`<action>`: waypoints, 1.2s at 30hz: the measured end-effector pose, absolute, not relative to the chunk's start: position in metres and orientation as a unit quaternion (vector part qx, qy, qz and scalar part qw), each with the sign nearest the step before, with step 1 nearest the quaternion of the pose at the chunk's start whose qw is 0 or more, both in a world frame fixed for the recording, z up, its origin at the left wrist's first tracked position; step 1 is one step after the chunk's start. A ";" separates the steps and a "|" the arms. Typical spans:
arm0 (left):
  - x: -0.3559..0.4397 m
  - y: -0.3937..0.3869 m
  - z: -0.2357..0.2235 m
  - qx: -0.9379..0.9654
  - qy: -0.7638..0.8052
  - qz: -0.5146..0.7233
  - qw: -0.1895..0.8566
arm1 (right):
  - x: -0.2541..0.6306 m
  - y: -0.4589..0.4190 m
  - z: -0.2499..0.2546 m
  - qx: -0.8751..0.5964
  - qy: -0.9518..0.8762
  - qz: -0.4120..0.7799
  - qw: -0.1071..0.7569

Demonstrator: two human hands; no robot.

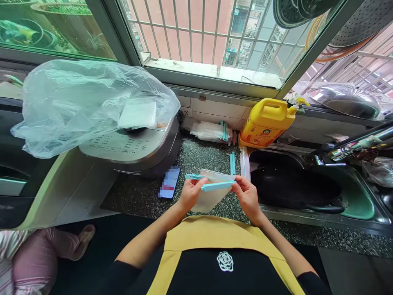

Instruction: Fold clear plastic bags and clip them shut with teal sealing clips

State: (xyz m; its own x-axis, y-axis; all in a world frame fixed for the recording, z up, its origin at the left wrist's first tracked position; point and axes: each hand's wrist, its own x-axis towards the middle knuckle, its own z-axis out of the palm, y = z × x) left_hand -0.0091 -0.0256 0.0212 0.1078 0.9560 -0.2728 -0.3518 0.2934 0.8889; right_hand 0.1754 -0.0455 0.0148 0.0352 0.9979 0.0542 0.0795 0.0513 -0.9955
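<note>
My left hand (190, 193) is closed at the left side of a translucent plastic bag (206, 201), with a thin light-blue strip (193, 177) at its fingertips. My right hand (247, 198) pinches the right end of a light-blue bag clip (217, 186), which lies across the front of the bag near its upper edge. Whether strip and clip are joined is hidden by the fingers and the bag. Behind the right hand, more light-blue clips (232, 163) lie on the speckled counter (199, 151).
A phone (169, 183) lies left of my hands, before a rice cooker (135, 149) covered by a plastic bag (92, 98). Packaged clips (211, 131) lie by the wall, near a yellow pump jug (265, 123). At right, the sink (360, 200) holds a black pan (294, 186). Another person's leg (37, 258) shows lower left.
</note>
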 end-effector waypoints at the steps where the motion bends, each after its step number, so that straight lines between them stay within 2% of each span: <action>1: -0.010 -0.025 0.022 0.338 0.450 0.493 0.663 | 0.175 -0.045 0.015 -0.517 -0.524 0.454 0.502; 11: -0.014 -0.027 0.020 0.333 0.487 0.504 0.631 | 0.170 -0.047 0.020 -0.530 -0.523 0.435 0.507; 16: -0.015 -0.026 0.020 0.366 0.441 0.491 0.656 | 0.172 -0.050 0.024 -0.536 -0.525 0.450 0.485; 30: -0.026 -0.025 0.017 0.458 0.380 0.455 0.662 | 0.171 -0.054 0.025 -0.531 -0.476 0.469 0.521; 36: -0.030 -0.025 0.019 0.497 0.355 0.485 0.626 | 0.173 -0.055 0.023 -0.525 -0.456 0.472 0.542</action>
State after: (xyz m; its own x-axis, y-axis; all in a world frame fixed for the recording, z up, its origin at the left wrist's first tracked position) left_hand -0.0299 -0.0251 0.0190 0.2787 0.9597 0.0377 -0.2539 0.0358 0.9666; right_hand 0.1732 -0.0548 0.0227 0.1374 0.9905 -0.0019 -0.0330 0.0026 -0.9995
